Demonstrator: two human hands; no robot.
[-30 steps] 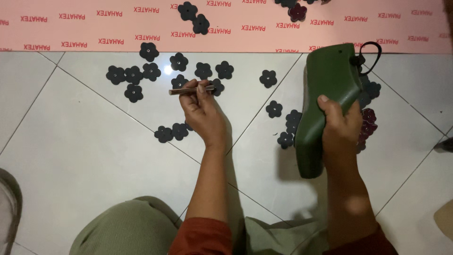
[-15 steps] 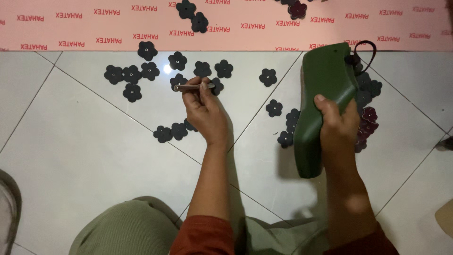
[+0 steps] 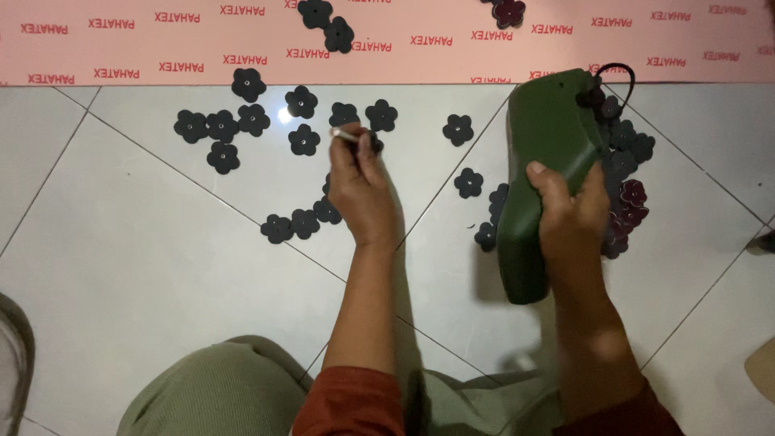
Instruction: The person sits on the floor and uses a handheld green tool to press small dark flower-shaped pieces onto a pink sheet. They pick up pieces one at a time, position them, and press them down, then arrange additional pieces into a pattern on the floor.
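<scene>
My left hand point(image 3: 361, 192) pinches a thin, pale-tipped stick point(image 3: 345, 135) and holds its tip over a black flower-shaped cutout point(image 3: 373, 144) on the white tiled floor point(image 3: 145, 266). My right hand point(image 3: 571, 220) grips a dark green shoe-shaped block point(image 3: 542, 157), held upright with one end on the floor. A black cord loop point(image 3: 616, 73) sticks out at the block's top. Several more black flower cutouts point(image 3: 235, 123) lie scattered to the left and between the hands.
A pink sheet with red print point(image 3: 145, 40) covers the floor along the top, with a few dark flowers point(image 3: 326, 24) on it. A heap of black and dark red flowers point(image 3: 628, 179) lies behind the green block. My knee in olive cloth point(image 3: 214, 391) is at the bottom.
My left hand turned the stick from lying sideways to pointing up and left, its tip now over a flower. The green block in my right hand stayed almost still.
</scene>
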